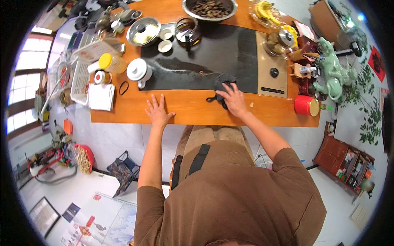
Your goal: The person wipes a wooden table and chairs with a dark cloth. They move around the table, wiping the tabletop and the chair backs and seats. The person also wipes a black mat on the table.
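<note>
My left hand (158, 113) rests flat on the wooden table (187, 107), its fingers spread and nothing in it. To its right, my right hand (233, 101) presses on a dark cloth (225, 80) with a small loop, partly covered by my fingers. The cloth lies across the front edge of a black tea tray (229, 46), whose surface shows wet streaks. On the tray are a glass teapot (186, 32) with dark liquid and small white cups (165, 46). A white lidded mug (139, 72) stands at the tray's left edge.
Left are a yellow-lidded jar (112, 63), a white plastic basket (80, 83) and folded white tissues (101, 97). Behind stand a steel bowl of brown pieces (211, 9) and bananas (264, 12). Right are a glass kettle (278, 43), a red tin (304, 105) and a green animal figurine (332, 70).
</note>
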### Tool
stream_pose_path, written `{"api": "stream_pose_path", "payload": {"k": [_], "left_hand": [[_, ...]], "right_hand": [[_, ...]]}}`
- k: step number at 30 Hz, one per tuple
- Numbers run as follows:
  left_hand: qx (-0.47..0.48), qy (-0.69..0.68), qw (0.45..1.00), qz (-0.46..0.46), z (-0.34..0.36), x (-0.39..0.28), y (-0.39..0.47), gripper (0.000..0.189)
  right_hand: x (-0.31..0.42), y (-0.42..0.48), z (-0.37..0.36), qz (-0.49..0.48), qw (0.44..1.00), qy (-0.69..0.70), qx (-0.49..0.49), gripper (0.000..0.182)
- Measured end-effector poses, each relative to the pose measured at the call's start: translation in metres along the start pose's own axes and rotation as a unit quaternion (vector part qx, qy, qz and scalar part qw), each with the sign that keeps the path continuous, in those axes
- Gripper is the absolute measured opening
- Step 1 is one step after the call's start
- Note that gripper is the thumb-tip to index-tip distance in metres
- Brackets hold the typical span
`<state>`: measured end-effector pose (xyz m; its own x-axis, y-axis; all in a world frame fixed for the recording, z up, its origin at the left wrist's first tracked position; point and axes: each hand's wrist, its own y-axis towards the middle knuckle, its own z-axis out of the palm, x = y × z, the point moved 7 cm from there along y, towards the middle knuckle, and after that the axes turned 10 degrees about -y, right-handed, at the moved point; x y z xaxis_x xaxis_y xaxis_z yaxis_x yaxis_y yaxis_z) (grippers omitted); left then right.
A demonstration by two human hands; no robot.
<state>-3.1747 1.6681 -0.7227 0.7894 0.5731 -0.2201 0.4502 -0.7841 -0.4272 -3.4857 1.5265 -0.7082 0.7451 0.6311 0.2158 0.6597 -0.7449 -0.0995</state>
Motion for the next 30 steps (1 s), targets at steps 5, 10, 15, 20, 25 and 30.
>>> {"api": "stream_pose_path", "payload": {"k": [5, 10, 15, 20, 25, 30], "left_hand": [[-0.017, 0.013, 0.997, -0.072, 0.0, 0.078, -0.023, 0.117], [-0.004, -0.008, 0.996, -0.087, 0.006, 0.097, -0.023, 0.117], [-0.009, -0.012, 0.996, -0.091, 0.002, 0.093, -0.023, 0.118], [-0.009, -0.019, 0.996, -0.091, -0.003, 0.092, -0.024, 0.118], [-0.019, -0.039, 0.995, -0.087, -0.013, 0.088, -0.018, 0.103], [-0.169, -0.291, 0.941, -0.026, -0.034, 0.102, 0.031, 0.078]], "right_hand": [[0.111, 0.032, 0.02, -0.136, 0.991, -0.014, -0.011, 0.052], [0.188, 0.099, 0.036, -0.207, 0.977, -0.042, 0.038, 0.054], [0.231, 0.146, 0.046, -0.226, 0.968, -0.077, 0.074, 0.051], [0.231, 0.143, 0.043, -0.219, 0.97, -0.067, 0.087, 0.053], [0.173, 0.091, 0.031, -0.209, 0.978, -0.021, -0.005, 0.046], [0.087, 0.028, 0.007, -0.146, 0.987, -0.025, -0.069, 0.048]]}}
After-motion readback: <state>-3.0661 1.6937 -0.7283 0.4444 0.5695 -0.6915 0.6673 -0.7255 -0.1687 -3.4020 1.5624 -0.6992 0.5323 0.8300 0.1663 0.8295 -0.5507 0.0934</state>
